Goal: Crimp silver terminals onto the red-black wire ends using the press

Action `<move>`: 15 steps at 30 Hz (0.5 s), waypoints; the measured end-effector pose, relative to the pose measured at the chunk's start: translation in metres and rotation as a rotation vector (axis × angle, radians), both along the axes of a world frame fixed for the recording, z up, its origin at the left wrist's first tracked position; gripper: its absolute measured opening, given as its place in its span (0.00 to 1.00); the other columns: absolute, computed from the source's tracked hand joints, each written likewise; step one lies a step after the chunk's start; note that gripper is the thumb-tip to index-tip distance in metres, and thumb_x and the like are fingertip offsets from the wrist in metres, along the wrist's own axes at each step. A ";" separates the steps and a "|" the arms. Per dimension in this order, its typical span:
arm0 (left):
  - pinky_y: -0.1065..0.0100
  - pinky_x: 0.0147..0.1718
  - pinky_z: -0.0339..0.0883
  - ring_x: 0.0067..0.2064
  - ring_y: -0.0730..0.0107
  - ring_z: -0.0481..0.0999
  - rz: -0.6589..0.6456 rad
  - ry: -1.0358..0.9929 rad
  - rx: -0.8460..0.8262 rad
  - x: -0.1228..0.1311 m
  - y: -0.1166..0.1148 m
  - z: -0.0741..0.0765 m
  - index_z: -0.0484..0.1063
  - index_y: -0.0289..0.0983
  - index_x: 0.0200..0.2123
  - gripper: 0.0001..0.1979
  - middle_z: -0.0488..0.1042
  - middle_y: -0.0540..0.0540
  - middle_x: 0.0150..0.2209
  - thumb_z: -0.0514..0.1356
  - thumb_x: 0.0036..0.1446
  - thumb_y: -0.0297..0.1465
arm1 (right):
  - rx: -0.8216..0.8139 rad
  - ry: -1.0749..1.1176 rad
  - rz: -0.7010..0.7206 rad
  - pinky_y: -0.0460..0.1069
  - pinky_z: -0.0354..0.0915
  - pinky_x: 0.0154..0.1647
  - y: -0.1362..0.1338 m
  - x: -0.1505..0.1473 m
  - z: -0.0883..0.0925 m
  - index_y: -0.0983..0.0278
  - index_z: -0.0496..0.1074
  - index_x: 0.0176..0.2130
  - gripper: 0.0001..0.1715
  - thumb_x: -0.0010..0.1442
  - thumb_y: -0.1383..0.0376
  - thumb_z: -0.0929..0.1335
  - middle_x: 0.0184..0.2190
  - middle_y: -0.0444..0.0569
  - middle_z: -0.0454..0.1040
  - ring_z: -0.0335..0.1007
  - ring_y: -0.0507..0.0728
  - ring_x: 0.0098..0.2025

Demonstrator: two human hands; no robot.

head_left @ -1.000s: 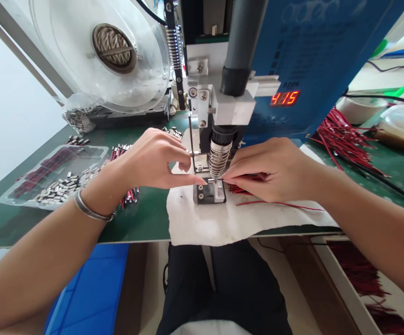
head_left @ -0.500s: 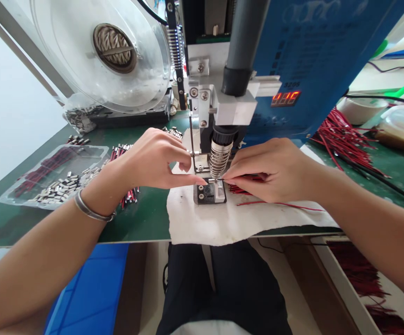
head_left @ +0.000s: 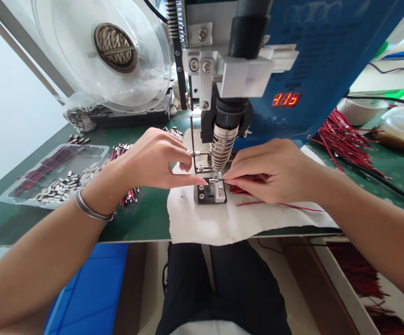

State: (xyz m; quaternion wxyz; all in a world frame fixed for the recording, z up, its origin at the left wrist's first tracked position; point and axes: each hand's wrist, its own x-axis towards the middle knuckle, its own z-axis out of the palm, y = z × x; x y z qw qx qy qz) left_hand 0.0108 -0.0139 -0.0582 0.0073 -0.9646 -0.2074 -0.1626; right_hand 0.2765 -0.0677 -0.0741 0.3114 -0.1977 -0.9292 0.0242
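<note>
My left hand [head_left: 153, 158] has curled fingers and its fingertip presses on the left side of a small black jig block [head_left: 209, 193] that sits on a white cloth [head_left: 202, 223]. My right hand [head_left: 271, 170] pinches a thin red wire [head_left: 278, 204], with its tip at the jig under the ribbed metal nozzle [head_left: 221, 148] of the machine head [head_left: 236, 70]. More red wires lie under the right hand's fingers. What the left fingertips hold, if anything, is too small to see.
A clear tray [head_left: 53, 174] of small metal sleeves and dark red wires lies at the left. A clear reel [head_left: 111, 46] stands behind. The blue machine body bears a red number display [head_left: 286, 99]. A red wire bundle [head_left: 344, 137] and bowls lie at the right.
The machine head has risen away from the jig and the nozzle stands higher. The display digits changed. Both hands have stayed in place.
</note>
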 end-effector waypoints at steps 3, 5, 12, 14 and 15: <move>0.66 0.28 0.60 0.24 0.70 0.68 -0.004 0.003 0.009 0.000 0.000 0.000 0.73 0.41 0.22 0.24 0.71 0.49 0.19 0.64 0.61 0.51 | 0.011 0.003 -0.001 0.43 0.62 0.29 0.000 0.001 -0.001 0.66 0.80 0.32 0.11 0.64 0.75 0.70 0.30 0.46 0.82 0.74 0.48 0.28; 0.66 0.28 0.60 0.24 0.70 0.68 -0.002 0.007 0.012 0.000 0.000 0.000 0.73 0.41 0.22 0.23 0.71 0.49 0.19 0.64 0.61 0.51 | 0.017 0.003 -0.004 0.43 0.63 0.29 0.000 0.001 -0.001 0.65 0.80 0.32 0.11 0.64 0.75 0.70 0.30 0.45 0.82 0.74 0.48 0.29; 0.64 0.28 0.59 0.24 0.69 0.68 0.015 -0.026 -0.010 0.000 0.000 -0.002 0.72 0.42 0.21 0.24 0.71 0.49 0.19 0.64 0.59 0.53 | 0.024 -0.023 -0.006 0.44 0.64 0.30 0.000 0.002 0.002 0.66 0.81 0.33 0.11 0.62 0.77 0.70 0.32 0.48 0.83 0.76 0.50 0.30; 0.63 0.28 0.58 0.24 0.68 0.68 0.020 -0.028 -0.014 0.000 0.000 -0.003 0.72 0.42 0.20 0.24 0.70 0.49 0.19 0.64 0.58 0.53 | 0.040 -0.016 -0.004 0.44 0.64 0.30 0.000 0.002 0.002 0.66 0.81 0.33 0.10 0.62 0.76 0.70 0.31 0.48 0.83 0.76 0.50 0.30; 0.63 0.28 0.58 0.23 0.68 0.68 0.023 -0.026 -0.015 0.000 0.000 -0.003 0.72 0.42 0.20 0.24 0.70 0.49 0.19 0.64 0.58 0.53 | 0.047 -0.014 -0.009 0.44 0.65 0.30 0.000 0.002 0.002 0.65 0.81 0.33 0.10 0.62 0.76 0.70 0.32 0.47 0.83 0.76 0.50 0.31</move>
